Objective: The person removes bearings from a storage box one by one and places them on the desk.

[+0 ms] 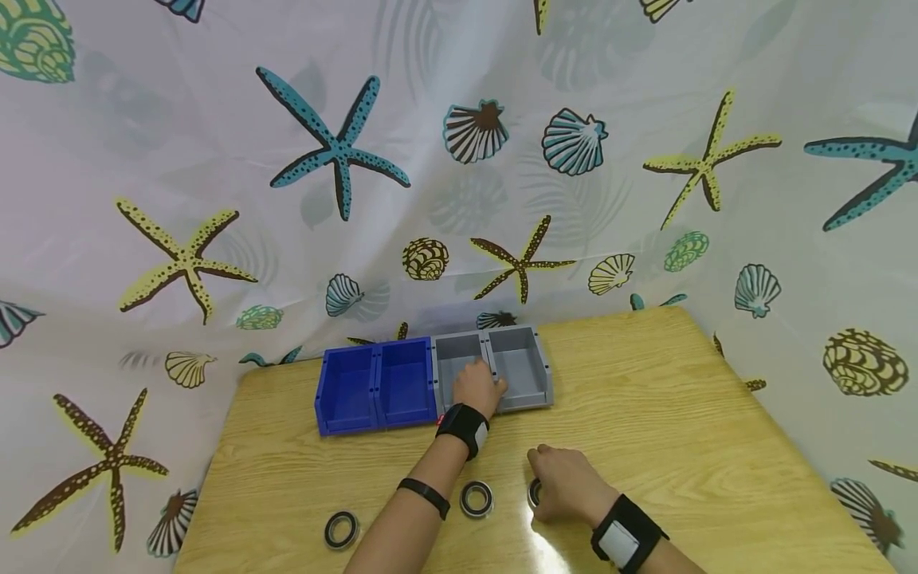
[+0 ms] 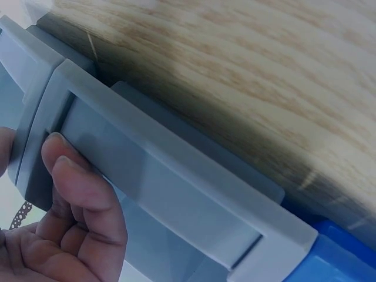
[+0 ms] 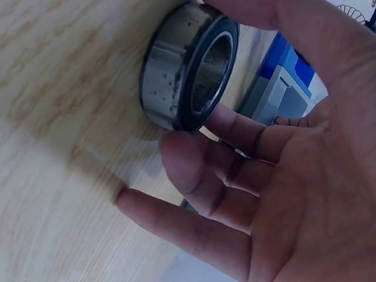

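Observation:
My left hand (image 1: 476, 388) is at the two grey bins. Its fingers reach into the grey bin (image 2: 170, 170) beside the blue ones, and the thumb lies on the other side of the adjoining walls, pinching them. My right hand (image 1: 571, 484) is low over the table, thumb and fingers around opposite sides of a ball bearing (image 3: 164, 76) with a steel outer ring and black seal. In the head view the hand hides most of that bearing. A second bearing (image 1: 476, 499) lies flat between the forearms, and a third bearing (image 1: 340, 530) lies left of the left forearm.
Two blue bins (image 1: 405, 383) join the grey ones in a row near the back of the wooden table (image 1: 645, 399). Behind the table hangs a white curtain (image 1: 445, 199) printed with starfish and shells. Both wrists wear black straps.

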